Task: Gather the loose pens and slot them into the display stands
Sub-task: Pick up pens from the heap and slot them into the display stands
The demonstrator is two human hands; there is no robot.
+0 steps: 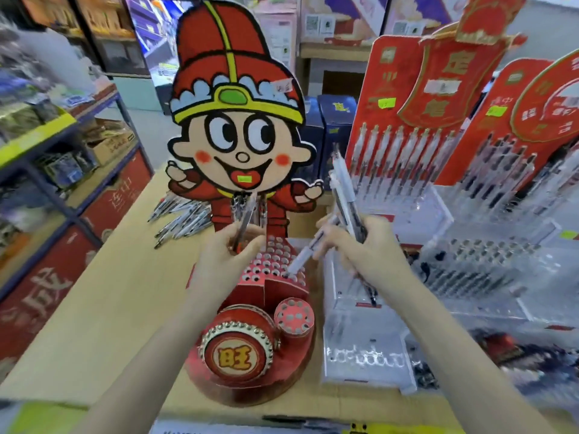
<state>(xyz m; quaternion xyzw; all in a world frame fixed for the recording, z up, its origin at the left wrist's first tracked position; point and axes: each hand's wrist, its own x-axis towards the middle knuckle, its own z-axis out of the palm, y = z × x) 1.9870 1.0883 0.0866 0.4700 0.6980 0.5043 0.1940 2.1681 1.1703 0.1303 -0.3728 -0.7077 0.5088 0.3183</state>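
Two hands. Left hand (225, 255) grips one pen (246, 214). Right hand (360, 245) clutches a bundle of pens (344, 195), count unclear, over one red stand (272, 277).

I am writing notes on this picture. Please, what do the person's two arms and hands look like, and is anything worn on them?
Both forearms are bare as far as the picture shows: no sleeves, gloves, watch or bracelet. The left hand and the right hand show no rings, though the picture is blurred.
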